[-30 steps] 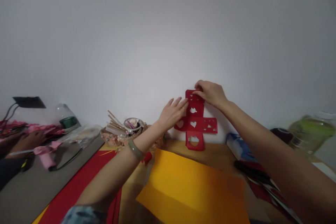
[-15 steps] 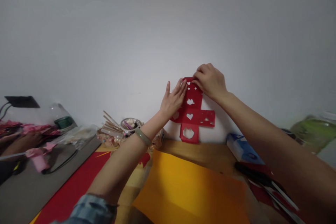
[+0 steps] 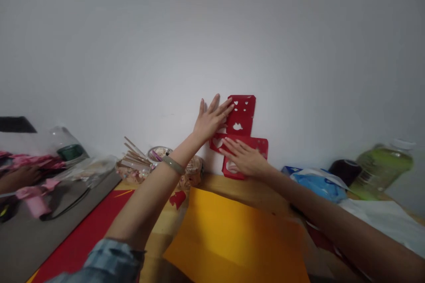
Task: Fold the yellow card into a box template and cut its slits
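Here's the red paper cut-out [image 3: 244, 118], upright against the pale wall [image 3: 212, 31], toward four o'clock from mid-view. Left hand [image 3: 210, 122]: unclenched, fingers spread, reaching over its ten o'clock edge. Right hand [image 3: 248, 160]: fingers apart too, laid across six o'clock. Looks like flattening, and that wants light, even pressure, strokes outward, no fingertip snagging a cut edge.

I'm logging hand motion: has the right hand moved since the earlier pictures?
Yes: the right hand has moved down, closer to the wooden table.
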The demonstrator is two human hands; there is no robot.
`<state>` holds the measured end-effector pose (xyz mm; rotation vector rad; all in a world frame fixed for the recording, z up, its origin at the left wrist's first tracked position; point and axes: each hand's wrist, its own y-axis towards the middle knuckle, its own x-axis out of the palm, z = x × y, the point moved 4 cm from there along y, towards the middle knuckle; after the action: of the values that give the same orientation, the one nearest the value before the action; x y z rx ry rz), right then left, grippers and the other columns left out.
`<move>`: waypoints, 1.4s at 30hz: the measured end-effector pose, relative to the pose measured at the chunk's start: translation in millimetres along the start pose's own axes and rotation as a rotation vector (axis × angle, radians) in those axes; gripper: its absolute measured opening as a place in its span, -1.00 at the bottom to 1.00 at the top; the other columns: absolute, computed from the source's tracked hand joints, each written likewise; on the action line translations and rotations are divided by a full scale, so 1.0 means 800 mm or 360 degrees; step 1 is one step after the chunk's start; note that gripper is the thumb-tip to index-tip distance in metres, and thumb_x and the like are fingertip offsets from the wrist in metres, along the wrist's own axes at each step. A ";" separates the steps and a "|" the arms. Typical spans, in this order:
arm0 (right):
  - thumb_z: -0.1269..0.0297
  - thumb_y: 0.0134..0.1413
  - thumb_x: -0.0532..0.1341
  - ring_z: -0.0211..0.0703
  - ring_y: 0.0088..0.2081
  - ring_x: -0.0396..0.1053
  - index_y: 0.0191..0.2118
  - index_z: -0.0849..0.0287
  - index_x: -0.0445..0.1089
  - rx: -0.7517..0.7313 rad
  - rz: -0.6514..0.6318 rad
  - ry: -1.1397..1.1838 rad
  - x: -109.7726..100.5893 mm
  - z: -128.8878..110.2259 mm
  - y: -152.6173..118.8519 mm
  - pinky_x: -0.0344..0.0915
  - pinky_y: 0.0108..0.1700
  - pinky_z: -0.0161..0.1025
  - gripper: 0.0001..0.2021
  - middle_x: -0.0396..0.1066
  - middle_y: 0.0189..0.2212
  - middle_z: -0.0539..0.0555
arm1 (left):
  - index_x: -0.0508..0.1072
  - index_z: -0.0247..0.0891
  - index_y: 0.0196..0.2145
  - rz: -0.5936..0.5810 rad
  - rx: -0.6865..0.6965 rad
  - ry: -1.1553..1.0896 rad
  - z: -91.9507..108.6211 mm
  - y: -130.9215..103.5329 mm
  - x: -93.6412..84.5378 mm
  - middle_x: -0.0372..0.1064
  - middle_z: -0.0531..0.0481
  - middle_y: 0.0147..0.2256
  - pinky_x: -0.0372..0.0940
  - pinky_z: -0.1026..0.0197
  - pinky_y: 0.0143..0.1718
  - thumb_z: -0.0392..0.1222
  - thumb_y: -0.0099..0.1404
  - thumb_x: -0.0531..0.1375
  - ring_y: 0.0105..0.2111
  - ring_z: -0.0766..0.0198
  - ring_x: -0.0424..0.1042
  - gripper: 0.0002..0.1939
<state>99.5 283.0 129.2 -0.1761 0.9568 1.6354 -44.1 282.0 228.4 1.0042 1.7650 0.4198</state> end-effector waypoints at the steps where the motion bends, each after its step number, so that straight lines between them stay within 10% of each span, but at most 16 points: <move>1: -0.03 0.04 0.23 0.05 0.24 0.01 0.19 0.26 0.14 -0.0028 -0.0018 0.0009 0.014 -0.007 0.001 0.01 0.20 -0.05 -0.32 0.10 0.23 0.28 | -0.13 -0.10 0.30 -0.0015 0.0017 -0.0007 -0.002 0.001 0.001 -0.22 0.04 0.32 -0.31 -0.40 0.19 -0.15 0.33 0.05 0.31 -0.07 -0.36 -0.35; 12: 0.13 0.18 0.16 0.12 0.17 0.11 0.18 0.11 0.15 -0.0120 -0.0120 0.0167 0.083 0.014 -0.005 0.09 0.13 0.19 -0.52 0.06 0.24 0.18 | -0.23 -0.07 0.31 -0.0064 0.0164 -0.0006 -0.014 0.005 0.009 -0.26 0.04 0.33 -0.36 -0.46 0.15 -0.01 0.33 0.03 0.31 -0.09 -0.44 -0.30; 21: 0.11 0.18 0.15 0.09 0.11 0.20 0.13 0.13 0.20 -0.0171 -0.0090 0.0235 0.044 -0.001 -0.007 0.16 0.07 0.18 -0.56 0.15 0.17 0.17 | -0.19 -0.09 0.31 -0.0050 0.0132 0.0089 -0.004 0.004 -0.002 -0.29 0.02 0.33 -0.25 -0.47 0.14 -0.04 0.34 0.05 0.30 -0.13 -0.34 -0.31; 29: 0.03 0.16 0.12 0.12 0.18 0.11 0.17 0.27 0.20 -0.0065 -0.0092 0.0217 -0.002 -0.057 -0.076 0.05 0.15 0.11 -0.45 0.22 0.16 0.26 | -0.23 -0.12 0.31 -0.0056 0.0100 0.0083 0.000 0.004 0.001 -0.28 -0.02 0.33 -0.20 -0.50 0.11 -0.08 0.34 0.03 0.30 -0.16 -0.33 -0.31; 42: 0.26 0.20 0.16 -0.12 -0.13 0.38 -0.03 0.18 0.33 0.0185 0.0054 0.0246 -0.006 -0.010 -0.164 0.38 -0.14 -0.06 -0.76 0.36 -0.06 0.11 | -0.21 -0.11 0.31 -0.0045 0.0060 0.0002 0.006 0.001 -0.004 -0.24 -0.08 0.32 -0.32 -0.48 0.16 -0.19 0.30 0.10 0.30 -0.16 -0.30 -0.26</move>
<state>212.7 273.2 63.1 -0.2105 1.1755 1.6094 -38.9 279.5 228.8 1.0045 1.7923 0.3706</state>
